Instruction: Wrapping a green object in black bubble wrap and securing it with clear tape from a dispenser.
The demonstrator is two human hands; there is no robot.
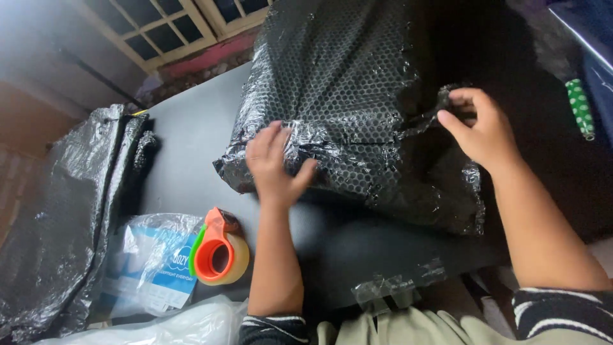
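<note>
The left hand point(276, 165) lies flat and open on the near left corner of the parcel point(357, 108), fingers spread and pointing away from the body, palm pressing the wrap down; its forearm runs straight back toward the striped sleeve. The right hand point(480, 130) is out past the parcel's right edge, wrist bent inward, thumb and fingertips pinched shut on a fold of the wrap point(447, 102) that it pulls up from the side.

The parcel is a bulky block sealed in black bubble wrap, glossy, with a honeycomb pattern of bubbles and crinkled clear tape across the face under the left hand. It sits on the dark table point(191, 140), spanning the space between both hands and reaching well beyond their fingertips.

Below and left of the left wrist stands a tape dispenser point(219, 248), orange and green, next to a blue and white packet point(153, 268). Further left lies more black bubble wrap point(57, 217).
</note>
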